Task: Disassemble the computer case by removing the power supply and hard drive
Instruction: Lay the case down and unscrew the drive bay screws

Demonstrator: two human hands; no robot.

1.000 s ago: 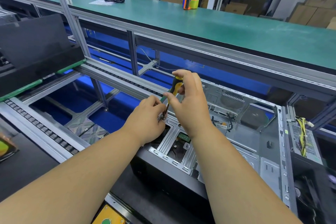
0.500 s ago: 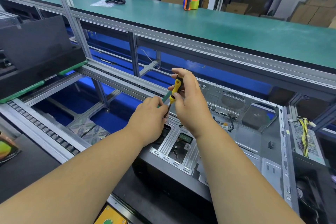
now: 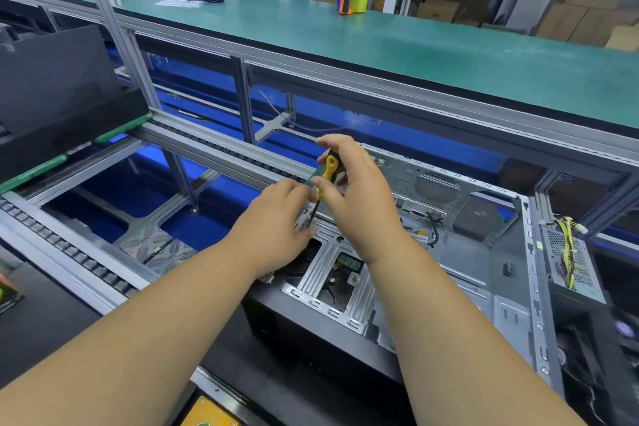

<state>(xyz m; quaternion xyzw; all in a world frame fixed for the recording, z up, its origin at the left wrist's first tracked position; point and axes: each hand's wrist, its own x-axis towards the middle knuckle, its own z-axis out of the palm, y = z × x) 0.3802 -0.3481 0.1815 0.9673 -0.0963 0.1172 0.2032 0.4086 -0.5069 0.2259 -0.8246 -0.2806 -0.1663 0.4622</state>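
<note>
Green workbench [image 3: 432,55] runs across the top of my view, and below it the computer case [image 3: 484,273] lies open on its side on the conveyor. Off its right edge I can see the power supply [image 3: 570,261], already outside the case, yellow wires spilling over it. In the near corner of the case sits the drive cage [image 3: 325,282], and through its slots I can make out the hard drive [image 3: 347,264] inside. My right hand [image 3: 359,197] has its fingers curled round the yellow handle of a screwdriver [image 3: 326,171], shaft pointing down at the top of the cage. My left hand [image 3: 276,232] is right beside it, fingers curled at the shaft, pinching low near the tip; the tip itself is hidden from me.
</note>
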